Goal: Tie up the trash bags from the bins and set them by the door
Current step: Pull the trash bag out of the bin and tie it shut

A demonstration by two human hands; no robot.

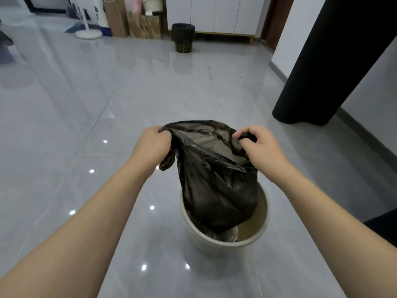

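Item: black trash bag, thin plastic, partly drawn up out of a pale round bin standing on the grey tiled floor; the bag's lower end sits inside the bin, its long axis near upright, leaning slightly away from the wearer. Mouth: open, spread roughly left to right between the two hands, directly ahead of and below the camera. Left hand: fingers curled round a bunched corner of the rim, a tail of plastic hanging below the fist. Right hand: fingertips pinching the opposite edge of the rim, thumb side toward the mouth. Both hands stand about level and equally near; the likely next move, judged from this, is bringing the two gathered edges together across the mouth to knot them. Second bin, dark, lined, stands well apart by the far white cabinet. Not determinable: the bag's contents, seen only as a dim shape through the mouth; how full it is; the bin's base, masked by its own rim; the door's location.
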